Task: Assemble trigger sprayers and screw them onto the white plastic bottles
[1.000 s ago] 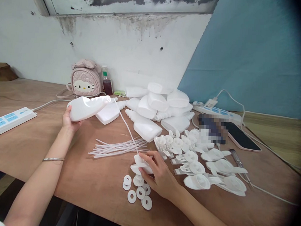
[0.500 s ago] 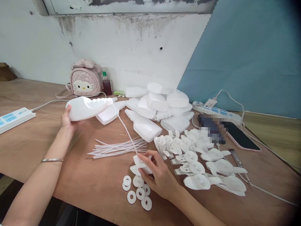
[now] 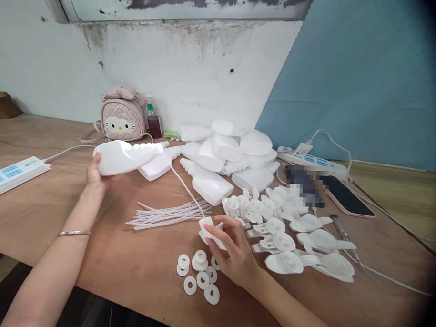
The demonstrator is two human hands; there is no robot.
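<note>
My left hand (image 3: 99,173) is closed round the base of a white plastic spray bottle (image 3: 121,156), which lies nearly level in the air with its ribbed neck pointing right. My right hand (image 3: 232,252) grips a white spray head (image 3: 210,230) between thumb and fingers. From that head a thin white tube (image 3: 186,188) slants up and left, its far end at the bottle's mouth; whether it is inside I cannot tell. Below the right hand lie several white ring washers (image 3: 202,280). A bundle of loose tubes (image 3: 166,215) rests left of the spray head.
More white bottles (image 3: 225,152) are piled at the back. Several white plastic parts (image 3: 283,244) spread over the right side, near a screwdriver-like tool (image 3: 340,227) and a phone (image 3: 347,195). A pink bag (image 3: 121,119) stands by the wall; power strips (image 3: 17,174) lie at both sides.
My right hand has lifted the spray head slightly up and to the right, uncovering more washers. The tube tilts more. My left hand and the bottle are almost where they were.
</note>
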